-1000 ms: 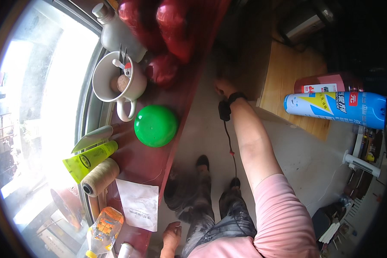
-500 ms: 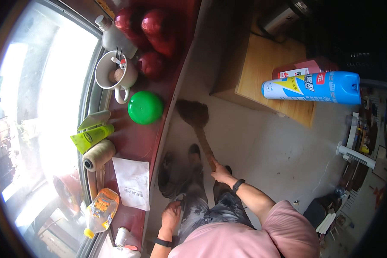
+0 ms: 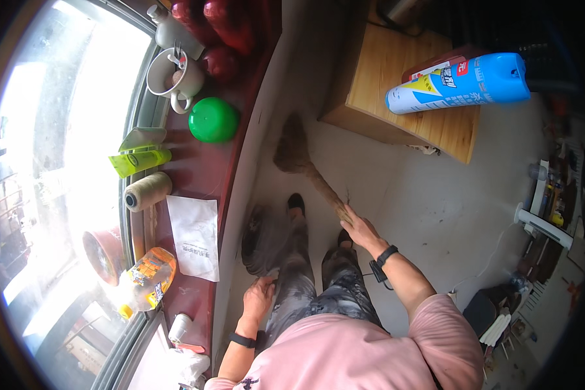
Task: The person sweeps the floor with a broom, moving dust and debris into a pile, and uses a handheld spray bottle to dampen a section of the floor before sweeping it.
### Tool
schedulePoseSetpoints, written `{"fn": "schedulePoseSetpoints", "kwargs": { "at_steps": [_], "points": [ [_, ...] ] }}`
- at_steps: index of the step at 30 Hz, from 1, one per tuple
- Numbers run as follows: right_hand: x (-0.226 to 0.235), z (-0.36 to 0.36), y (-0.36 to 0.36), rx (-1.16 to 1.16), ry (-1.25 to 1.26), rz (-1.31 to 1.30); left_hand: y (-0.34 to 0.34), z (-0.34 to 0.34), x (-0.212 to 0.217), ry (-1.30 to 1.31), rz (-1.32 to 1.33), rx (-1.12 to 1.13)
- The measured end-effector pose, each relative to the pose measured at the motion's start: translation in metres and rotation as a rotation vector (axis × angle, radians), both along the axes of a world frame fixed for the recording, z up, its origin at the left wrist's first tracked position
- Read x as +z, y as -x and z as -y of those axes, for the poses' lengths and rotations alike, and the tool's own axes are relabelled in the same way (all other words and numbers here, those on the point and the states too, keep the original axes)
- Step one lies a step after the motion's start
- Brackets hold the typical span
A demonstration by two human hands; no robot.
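Observation:
My right hand (image 3: 363,231) is closed round the handle of a short broom (image 3: 322,185), out in front of my right leg. The broom slants forward and left, its brown bristle head on the floor close to the windowsill's wall. My left hand (image 3: 259,296) hangs beside my left thigh with its fingers loosely curled, and nothing shows in it. A dark band is on each wrist.
Along the red windowsill (image 3: 201,162) at my left stand a mug (image 3: 187,81), a green ball-like object (image 3: 213,120), a thread spool (image 3: 148,191) and an orange-labelled bottle (image 3: 151,279). At the right, a blue spray can (image 3: 458,83) appears over a wooden cabinet (image 3: 370,84).
My right hand has shifted forward and right, and the broom handle slants more. My view has tilted, so the sill's things and the cabinet sit higher. My left hand still hangs by my thigh.

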State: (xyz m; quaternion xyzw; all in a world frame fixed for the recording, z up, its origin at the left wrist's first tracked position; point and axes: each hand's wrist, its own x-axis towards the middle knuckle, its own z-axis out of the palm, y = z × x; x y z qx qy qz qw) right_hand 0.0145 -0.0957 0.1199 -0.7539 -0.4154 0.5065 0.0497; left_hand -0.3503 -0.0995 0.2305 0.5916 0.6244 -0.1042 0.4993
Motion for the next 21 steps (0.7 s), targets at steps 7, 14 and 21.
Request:
{"fn": "schedulePoseSetpoints", "kwargs": {
  "at_steps": [7,14,21],
  "points": [
    [-0.052,-0.058,-0.016,0.171,0.235,0.129,0.003,0.013,-0.007,0.021,-0.026,-0.047],
    [-0.009,0.137,-0.098,-0.189,0.558,0.333,0.003,0.012,0.000,-0.015,-0.033,-0.065],
    [0.047,0.136,-0.073,-0.200,0.374,0.270,-0.010,0.009,-0.003,-0.012,0.002,-0.065]
  ]
}}
